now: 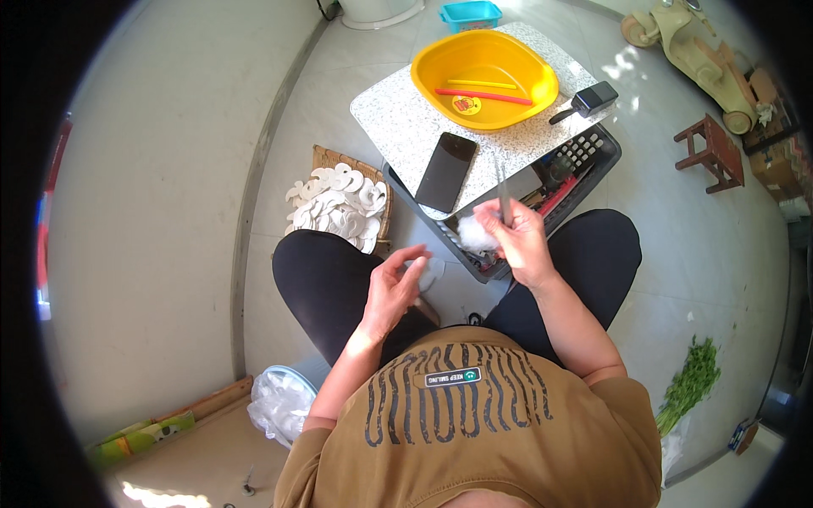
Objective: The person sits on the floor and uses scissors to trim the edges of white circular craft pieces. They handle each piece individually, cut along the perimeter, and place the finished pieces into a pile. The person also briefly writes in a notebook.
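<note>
My right hand [522, 244] grips a slim metal tool [505, 195], apparently tweezers, with its thin tips pointing away from me. A tuft of white fibre stuffing [476, 235] is pinched in the same hand, above the dark crate's near end. To the left, my left hand [395, 289] hovers over my lap with its thumb close to its fingers. A pale, translucent piece [433, 274] shows just past those fingertips; whether the hand holds it is unclear. Beyond my left knee, many flat, curved white pieces [340, 206] are heaped in a woven basket [325, 157].
A speckled white board [394, 108] rests over a dark plastic crate [610, 149]. It carries a yellow basin [489, 70] with two sticks, a black phone [446, 171] and a small black device [595, 98]. A bag-lined bin [282, 403] stands left; a wooden stool [711, 152] stands right.
</note>
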The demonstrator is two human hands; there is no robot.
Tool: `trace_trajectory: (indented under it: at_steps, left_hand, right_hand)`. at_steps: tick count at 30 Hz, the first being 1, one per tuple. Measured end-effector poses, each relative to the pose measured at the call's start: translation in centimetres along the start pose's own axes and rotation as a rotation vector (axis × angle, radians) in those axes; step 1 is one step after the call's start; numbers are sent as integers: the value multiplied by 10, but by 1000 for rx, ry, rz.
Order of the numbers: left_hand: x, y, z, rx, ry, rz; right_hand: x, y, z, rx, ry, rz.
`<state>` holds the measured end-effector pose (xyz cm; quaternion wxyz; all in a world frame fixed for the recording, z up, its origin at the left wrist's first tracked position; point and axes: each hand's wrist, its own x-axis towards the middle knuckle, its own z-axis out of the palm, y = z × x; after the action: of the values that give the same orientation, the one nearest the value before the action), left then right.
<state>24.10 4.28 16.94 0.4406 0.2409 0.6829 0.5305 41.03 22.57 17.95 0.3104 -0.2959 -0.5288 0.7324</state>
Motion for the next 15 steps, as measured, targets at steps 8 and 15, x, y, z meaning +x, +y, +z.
trace_trajectory:
  at_steps: [8, 15]
  left_hand:
    - [7, 23, 24, -326, -105, -51]
    - [4, 18, 20, -320, -120, -71]
  right_hand:
    - [-10, -7, 14, -23, -108, 188]
    - [-10, 5, 11, -17, -68, -33]
